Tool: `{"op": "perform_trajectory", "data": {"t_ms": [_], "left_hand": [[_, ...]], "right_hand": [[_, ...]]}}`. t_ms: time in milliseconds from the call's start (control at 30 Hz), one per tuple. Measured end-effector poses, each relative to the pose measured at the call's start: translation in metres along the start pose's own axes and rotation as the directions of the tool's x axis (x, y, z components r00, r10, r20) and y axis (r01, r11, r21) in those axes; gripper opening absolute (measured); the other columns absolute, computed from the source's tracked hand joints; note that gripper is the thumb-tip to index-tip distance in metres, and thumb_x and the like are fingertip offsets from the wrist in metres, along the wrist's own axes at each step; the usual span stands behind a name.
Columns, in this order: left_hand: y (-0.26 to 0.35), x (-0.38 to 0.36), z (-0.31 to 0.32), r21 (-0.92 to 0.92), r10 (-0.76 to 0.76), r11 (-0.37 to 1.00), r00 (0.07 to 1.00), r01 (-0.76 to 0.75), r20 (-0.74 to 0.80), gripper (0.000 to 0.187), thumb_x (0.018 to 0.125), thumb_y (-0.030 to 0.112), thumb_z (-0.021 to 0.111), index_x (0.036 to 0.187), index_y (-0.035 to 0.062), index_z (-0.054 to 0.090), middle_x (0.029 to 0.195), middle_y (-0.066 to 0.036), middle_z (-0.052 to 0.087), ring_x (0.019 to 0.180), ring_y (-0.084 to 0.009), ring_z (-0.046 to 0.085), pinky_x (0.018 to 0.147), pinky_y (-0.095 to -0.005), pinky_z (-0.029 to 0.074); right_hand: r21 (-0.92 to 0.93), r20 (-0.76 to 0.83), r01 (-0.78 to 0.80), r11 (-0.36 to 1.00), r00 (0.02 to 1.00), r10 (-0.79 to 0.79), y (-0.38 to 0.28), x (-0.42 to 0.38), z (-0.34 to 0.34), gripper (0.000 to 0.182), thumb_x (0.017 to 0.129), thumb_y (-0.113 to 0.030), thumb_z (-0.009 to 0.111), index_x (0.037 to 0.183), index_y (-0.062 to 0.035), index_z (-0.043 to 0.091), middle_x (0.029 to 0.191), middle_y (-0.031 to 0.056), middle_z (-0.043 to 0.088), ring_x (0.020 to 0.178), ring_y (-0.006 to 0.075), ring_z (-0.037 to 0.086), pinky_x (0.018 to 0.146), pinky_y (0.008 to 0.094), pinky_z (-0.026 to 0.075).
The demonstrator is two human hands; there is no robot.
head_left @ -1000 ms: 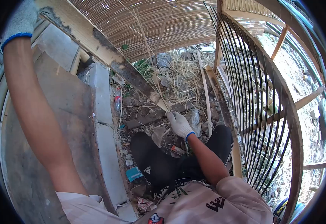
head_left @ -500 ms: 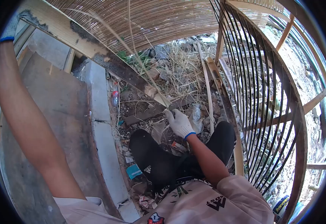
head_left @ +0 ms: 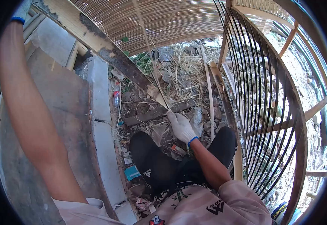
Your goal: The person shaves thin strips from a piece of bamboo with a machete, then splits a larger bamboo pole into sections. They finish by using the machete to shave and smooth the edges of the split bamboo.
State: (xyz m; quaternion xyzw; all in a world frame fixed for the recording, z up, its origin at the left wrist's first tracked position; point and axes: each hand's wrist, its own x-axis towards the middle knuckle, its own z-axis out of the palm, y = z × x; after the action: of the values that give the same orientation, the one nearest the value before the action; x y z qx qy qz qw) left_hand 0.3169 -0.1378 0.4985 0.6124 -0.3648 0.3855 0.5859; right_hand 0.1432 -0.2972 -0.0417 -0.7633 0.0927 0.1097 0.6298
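My right hand [head_left: 181, 126], in a white glove with a blue cuff, is closed at the lower end of a long wooden plank [head_left: 122, 67]. Thin pale strips [head_left: 153, 62] rise from that hand's fingers, blurred toward the top. Dark patches and a pale cut end mark the plank, which slants up to the upper left. Of my left hand [head_left: 21, 11], also gloved, only the wrist part shows at the top left edge, near the plank's upper end; its fingers are hidden.
A curved frame with dark rods [head_left: 272, 105] stands at the right. Behind hangs a reed screen [head_left: 178, 18]. Concrete blocks [head_left: 109, 157] and a brown board [head_left: 58, 123] lie at the left. Straw [head_left: 186, 71], rubble and a clear plastic bottle with a red label [head_left: 116, 98] cover the ground.
The thin strips have swung and now stand more upright and closer together above my right hand. The view has shifted slightly. My right hand's fingers have closed further.
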Motion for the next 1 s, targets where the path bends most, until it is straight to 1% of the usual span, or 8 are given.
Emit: {"op": "perform_trajectory", "data": {"t_ms": [167,267,333,533,667,800,933,1000], "left_hand": [[-0.011,-0.004,-0.007,0.037,0.006,0.999,0.999,-0.007,0.047,0.026,0.099,0.018,0.040,0.075,0.0080,0.040,0.065,-0.008,0.046,0.053,-0.0209,0.043,0.053,-0.0396,0.044],[-0.007,-0.005,-0.013,0.044,0.014,0.999,0.999,-0.016,0.046,0.026,0.099,0.018,0.040,0.075,0.0080,0.040,0.065,-0.008,0.046,0.053,-0.0209,0.043,0.053,-0.0397,0.044],[-0.002,-0.003,-0.013,0.032,0.043,0.998,0.998,-0.045,0.047,0.026,0.099,0.018,0.040,0.075,0.0081,0.041,0.065,-0.008,0.046,0.053,-0.0209,0.043,0.053,-0.0398,0.044],[0.001,-0.005,-0.018,0.045,0.044,0.998,0.999,-0.044,0.011,0.026,0.099,0.018,0.041,0.075,0.0082,0.041,0.065,-0.008,0.046,0.053,-0.0209,0.043,0.054,-0.0399,0.044],[0.002,-0.005,-0.024,0.041,0.041,0.998,0.999,-0.042,0.035,0.026,0.099,0.018,0.041,0.075,0.0082,0.041,0.065,-0.008,0.046,0.052,-0.0209,0.043,0.054,-0.0401,0.044],[0.000,-0.003,-0.029,0.053,0.040,0.998,0.997,-0.043,0.060,0.026,0.099,0.018,0.041,0.075,0.0083,0.041,0.065,-0.008,0.047,0.052,-0.0209,0.043,0.054,-0.0402,0.044],[0.000,0.009,-0.036,0.032,0.053,0.998,0.993,-0.056,0.110,0.026,0.099,0.019,0.041,0.075,0.0083,0.042,0.065,-0.008,0.047,0.052,-0.0209,0.043,0.054,-0.0403,0.044],[-0.004,0.029,-0.041,-0.004,0.036,0.999,0.979,-0.036,0.201,0.026,0.099,0.019,0.041,0.075,0.0084,0.042,0.064,-0.008,0.047,0.052,-0.0209,0.043,0.054,-0.0404,0.044]], "right_hand": [[-0.099,-0.143,0.308,0.946,0.936,-0.320,-0.050,-0.025,0.008,0.048,0.103,-0.045,0.058,0.111,0.0017,0.064,0.081,0.0286,0.068,0.082,0.0478,0.069,0.072,0.0521,0.052],[-0.219,-0.079,-0.048,0.975,0.996,0.031,0.086,0.029,0.012,0.059,0.105,-0.052,0.051,0.109,0.0047,0.064,0.094,0.0329,0.070,0.097,0.0500,0.069,0.086,0.0515,0.052],[-0.278,-0.136,-0.043,0.960,0.991,0.005,0.111,0.045,0.018,0.065,0.105,-0.057,0.046,0.106,0.0044,0.069,0.095,0.0304,0.071,0.101,0.0454,0.069,0.089,0.0491,0.051],[0.158,0.056,-0.220,0.963,0.975,0.213,0.089,0.031,0.002,0.069,0.105,-0.059,0.046,0.099,0.0061,0.067,0.075,0.0174,0.063,0.079,0.0271,0.067,0.078,0.0427,0.052],[-0.193,-0.094,-0.024,0.981,0.996,0.006,0.025,-0.003,0.005,0.063,0.105,-0.055,0.048,0.111,0.0052,0.067,0.098,0.0315,0.070,0.100,0.0471,0.069,0.089,0.0488,0.051],[-0.087,-0.140,0.200,0.976,0.967,-0.211,0.011,-0.022,0.013,0.056,0.104,-0.050,0.052,0.113,0.0043,0.065,0.095,0.0320,0.071,0.099,0.0507,0.068,0.088,0.0516,0.052],[-0.406,-0.150,-0.119,0.906,0.987,0.062,0.164,0.028,0.025,0.067,0.106,-0.058,0.043,0.101,0.0049,0.067,0.093,0.0271,0.072,0.093,0.0460,0.070,0.080,0.0485,0.053],[-0.285,-0.047,-0.164,0.945,0.986,0.157,0.118,0.046,0.000,0.073,0.106,-0.062,0.040,0.099,0.0053,0.067,0.090,0.0242,0.072,0.090,0.0422,0.071,0.080,0.0485,0.053]]}}
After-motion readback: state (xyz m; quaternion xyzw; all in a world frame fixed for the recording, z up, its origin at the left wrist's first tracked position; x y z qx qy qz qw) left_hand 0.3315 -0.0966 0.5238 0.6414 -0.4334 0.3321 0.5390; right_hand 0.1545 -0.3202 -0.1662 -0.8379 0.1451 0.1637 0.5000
